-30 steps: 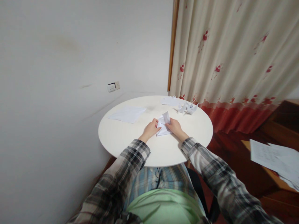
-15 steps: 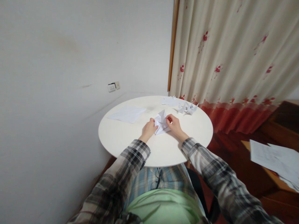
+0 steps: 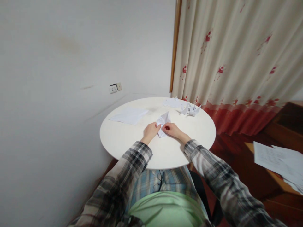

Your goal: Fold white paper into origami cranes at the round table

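A partly folded sheet of white paper [image 3: 165, 118] lies on the round white table [image 3: 161, 154], one pointed flap standing up at its far side. My left hand [image 3: 151, 130] grips the paper's left edge, thumb on top. Closed in a pinch, my right hand [image 3: 172, 130] presses on the middle of the same paper, close beside the left thumb. The fingertips of the right hand partly cover the folds beneath them.
A flat white sheet [image 3: 129, 116] lies at the table's left. Several folded paper figures [image 3: 191, 109] stand at the back right, beside more paper [image 3: 171, 102]. Written sheets [image 3: 276, 160] rest on wooden furniture at right. A wall and a curtain [image 3: 232, 56] border the table.
My right hand has moved left and toward me, from the paper's right flap to its middle. The paper's right side is now folded inward. My left hand has shifted only slightly.
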Action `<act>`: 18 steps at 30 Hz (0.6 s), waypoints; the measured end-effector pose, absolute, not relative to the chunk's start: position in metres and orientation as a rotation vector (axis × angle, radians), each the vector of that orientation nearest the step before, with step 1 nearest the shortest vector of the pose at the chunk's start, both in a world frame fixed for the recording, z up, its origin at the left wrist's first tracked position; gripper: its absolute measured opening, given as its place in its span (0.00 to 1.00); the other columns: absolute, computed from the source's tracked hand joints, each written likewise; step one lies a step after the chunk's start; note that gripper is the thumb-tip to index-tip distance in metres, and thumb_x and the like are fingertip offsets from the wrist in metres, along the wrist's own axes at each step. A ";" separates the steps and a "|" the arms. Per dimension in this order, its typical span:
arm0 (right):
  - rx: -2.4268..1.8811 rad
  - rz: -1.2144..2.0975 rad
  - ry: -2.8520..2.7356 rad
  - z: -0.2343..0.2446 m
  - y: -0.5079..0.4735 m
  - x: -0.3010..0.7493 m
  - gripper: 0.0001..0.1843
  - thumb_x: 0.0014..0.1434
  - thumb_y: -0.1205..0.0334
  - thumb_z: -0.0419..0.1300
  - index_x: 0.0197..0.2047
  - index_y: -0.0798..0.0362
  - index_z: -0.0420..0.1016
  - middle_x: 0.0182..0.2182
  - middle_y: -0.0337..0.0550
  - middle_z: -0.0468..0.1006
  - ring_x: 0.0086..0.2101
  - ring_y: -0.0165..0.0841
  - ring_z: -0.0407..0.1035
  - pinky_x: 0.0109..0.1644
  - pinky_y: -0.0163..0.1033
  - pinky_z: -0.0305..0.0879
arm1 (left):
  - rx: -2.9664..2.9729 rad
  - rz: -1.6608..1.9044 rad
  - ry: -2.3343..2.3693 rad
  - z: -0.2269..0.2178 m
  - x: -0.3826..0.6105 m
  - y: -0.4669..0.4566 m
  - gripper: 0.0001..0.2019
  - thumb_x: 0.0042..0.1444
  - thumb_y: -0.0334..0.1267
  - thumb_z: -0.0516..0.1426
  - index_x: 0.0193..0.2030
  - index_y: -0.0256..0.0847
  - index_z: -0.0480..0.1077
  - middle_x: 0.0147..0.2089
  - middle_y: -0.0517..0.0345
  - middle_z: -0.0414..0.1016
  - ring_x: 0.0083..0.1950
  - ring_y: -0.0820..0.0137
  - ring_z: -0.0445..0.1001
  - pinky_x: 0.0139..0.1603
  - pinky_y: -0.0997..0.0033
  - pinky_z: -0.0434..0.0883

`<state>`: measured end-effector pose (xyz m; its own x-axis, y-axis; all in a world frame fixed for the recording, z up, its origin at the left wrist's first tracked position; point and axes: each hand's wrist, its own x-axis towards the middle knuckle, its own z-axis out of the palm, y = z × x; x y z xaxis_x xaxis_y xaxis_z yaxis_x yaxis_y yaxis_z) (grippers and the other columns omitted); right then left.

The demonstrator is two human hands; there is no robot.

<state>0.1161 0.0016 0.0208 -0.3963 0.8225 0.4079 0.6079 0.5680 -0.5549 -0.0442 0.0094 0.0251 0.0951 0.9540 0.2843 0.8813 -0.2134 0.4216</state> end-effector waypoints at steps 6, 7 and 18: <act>-1.109 0.461 -2.150 0.022 0.000 0.115 0.06 0.47 0.72 0.54 0.27 0.57 0.72 0.25 0.37 0.72 0.26 0.24 0.62 0.33 0.29 0.58 | 2.175 0.806 1.871 0.030 -0.043 0.004 0.20 0.54 0.50 0.47 0.20 0.39 0.66 0.24 0.56 0.71 0.27 0.71 0.67 0.23 0.72 0.50; -1.105 0.464 -2.150 0.022 0.000 0.115 0.06 0.47 0.71 0.54 0.27 0.57 0.72 0.24 0.37 0.72 0.26 0.24 0.61 0.33 0.29 0.58 | 2.176 0.806 1.871 0.031 -0.042 0.003 0.20 0.54 0.50 0.47 0.20 0.39 0.66 0.24 0.56 0.71 0.26 0.71 0.66 0.23 0.72 0.49; -1.119 0.556 -2.105 0.023 -0.002 0.115 0.04 0.47 0.68 0.57 0.27 0.58 0.73 0.22 0.37 0.71 0.25 0.24 0.61 0.31 0.29 0.57 | 2.267 0.892 1.683 0.032 -0.040 0.003 0.23 0.56 0.49 0.44 0.21 0.39 0.69 0.24 0.56 0.71 0.27 0.72 0.66 0.25 0.73 0.52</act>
<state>0.1145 -0.0024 0.0228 -0.3990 0.8406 0.3664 0.5501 0.5391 -0.6378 -0.0404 0.0030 0.0316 0.1790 0.9176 0.3550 0.8091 -0.3426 0.4775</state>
